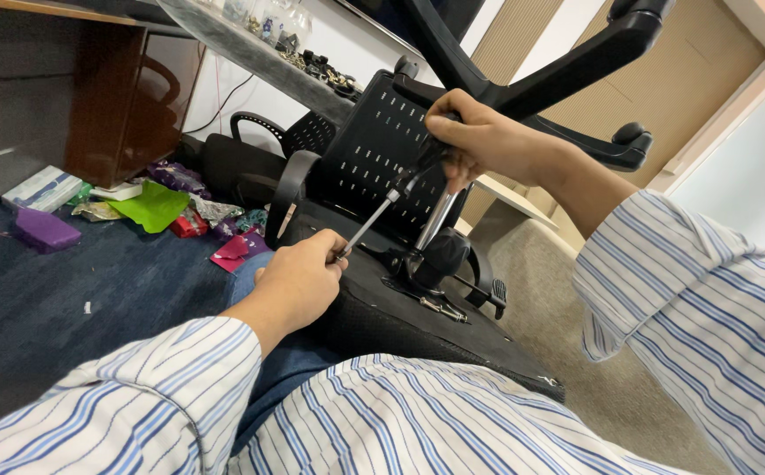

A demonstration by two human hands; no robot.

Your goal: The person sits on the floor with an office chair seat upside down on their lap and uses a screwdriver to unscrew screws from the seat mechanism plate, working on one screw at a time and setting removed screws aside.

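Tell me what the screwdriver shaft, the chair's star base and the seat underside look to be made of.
Screwdriver shaft: bright metal, likely steel, with a shiny glint. Star base: black, smooth moulded look, probably plastic. Seat underside: matte black, seemingly fabric-covered; hard to be sure.

Landmark: the chair's gas column (436, 220). Left of it the screwdriver (374, 215) slants across the gap, held at its ends by the left hand (299, 281) and right hand (479, 141). Behind it stands the perforated back (369, 149); above, the base legs (576, 62) cross. In front of it the seat underside (453, 330) is bare. Right of it lies open floor (558, 299).
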